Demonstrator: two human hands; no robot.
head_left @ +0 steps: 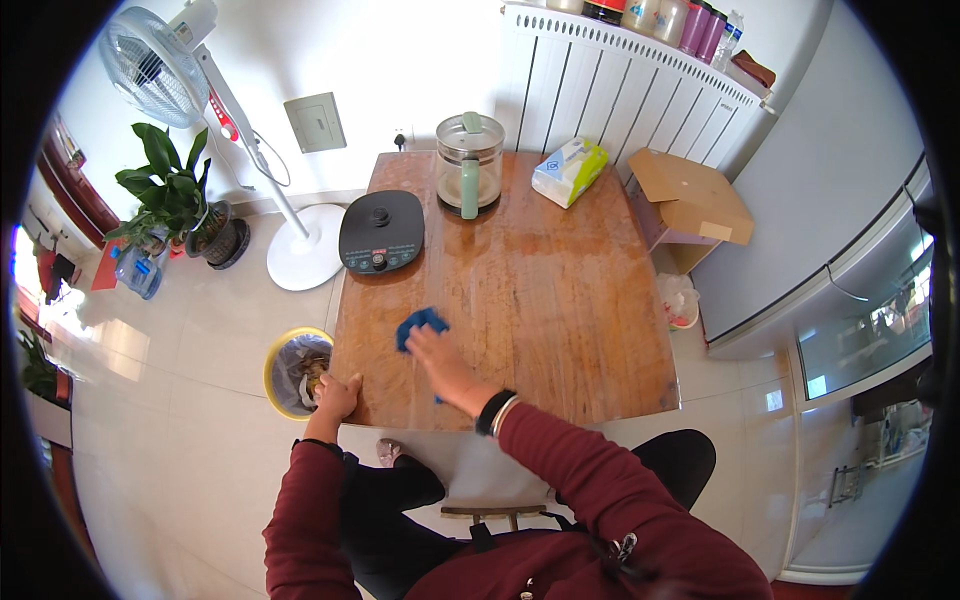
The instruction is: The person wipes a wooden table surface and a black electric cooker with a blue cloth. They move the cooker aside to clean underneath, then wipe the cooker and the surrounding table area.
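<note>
A blue cloth (421, 321) lies bunched on the wooden table (555, 300), towards its left front part. My right hand (442, 367) presses on it from above, and a bit of blue also shows below the palm. At the table's front left corner, my left hand (339, 394) grips the edge, thumb near the top. Beyond the cloth is a black induction cooktop (381, 232) with a round knob. A glass kettle (470, 169) with a pale green handle stands at the back. To its right lies a pack of tissues (570, 171).
A yellow-rimmed waste bin (274, 364) stands on the floor beside my left hand. Left of the table are a white pedestal fan (300, 247) and a potted plant (169, 176). An open cardboard box (690, 195) sits at the right, below a white radiator (600, 82).
</note>
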